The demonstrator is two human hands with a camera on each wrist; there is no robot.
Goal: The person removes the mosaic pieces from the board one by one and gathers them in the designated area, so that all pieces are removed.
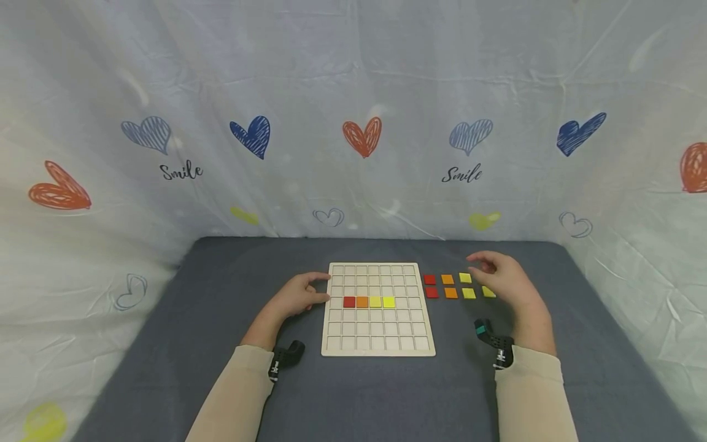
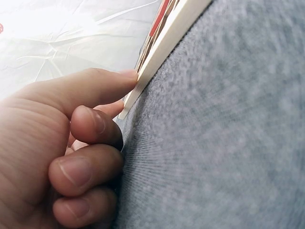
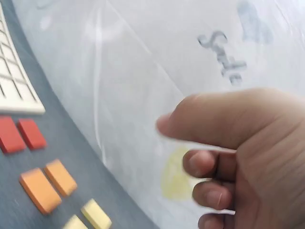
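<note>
A pale wooden grid board lies flat on the table. Along one of its rows run a red tile, an orange tile and two yellow tiles, side by side. The left hand touches the board's left edge with thumb and index fingertips, its other fingers bent. Above the loose yellow tiles hovers the right hand, fingers loosely bent and nothing visible in them. Its palm side hides part of the table there. Loose red tiles and orange tiles lie left of it.
The loose tiles stand in two rows just right of the board on a dark grey tabletop. Behind the table hangs a white curtain printed with hearts and "Smile". Each wrist wears a black camera mount.
</note>
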